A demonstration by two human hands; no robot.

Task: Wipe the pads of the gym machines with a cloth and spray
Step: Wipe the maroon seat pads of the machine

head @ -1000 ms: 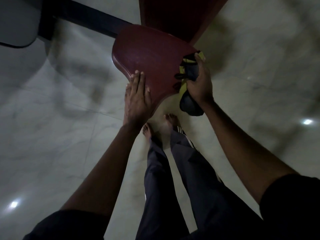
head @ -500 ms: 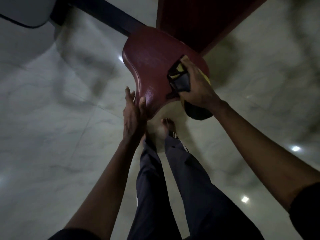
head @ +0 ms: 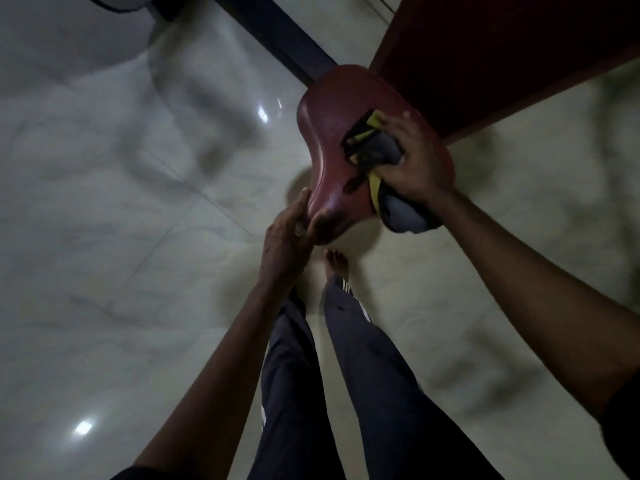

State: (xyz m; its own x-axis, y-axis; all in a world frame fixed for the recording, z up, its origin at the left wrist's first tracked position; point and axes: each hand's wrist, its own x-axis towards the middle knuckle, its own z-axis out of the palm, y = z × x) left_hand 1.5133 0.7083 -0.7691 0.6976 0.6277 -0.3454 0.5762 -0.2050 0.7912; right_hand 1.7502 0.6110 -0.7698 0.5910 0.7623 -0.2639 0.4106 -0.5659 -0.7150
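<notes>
- The red seat pad sits just above the middle of the frame. Its wide end points toward the top and its narrow end toward the bottom.
- The right hand lies on the right half of that pad. Its fingers are curled and clamped on a bunched cloth, which they press flat against the red surface.
- The cloth is grey with yellow and black parts. One fold spreads on the pad left of the hand, and a grey lump hangs off the pad's right edge below the wrist.
- The left hand takes the narrow end of the pad at the centre of the frame. The thumb rests on top and the fingers close along the left edge (how far they wrap underneath cannot be told).
- A larger dark red back pad fills the upper right corner, its lower edge just beside the seat pad.
- A dark frame bar runs from the top edge down to the seat pad's wide end.
- Pale marbled floor tiles lie behind everything, with bright light spots at lower left and left of the pad.
- The person's legs in dark trousers with white side stripes reach up the middle. One bare foot stands on the floor just below the pad's narrow end.
</notes>
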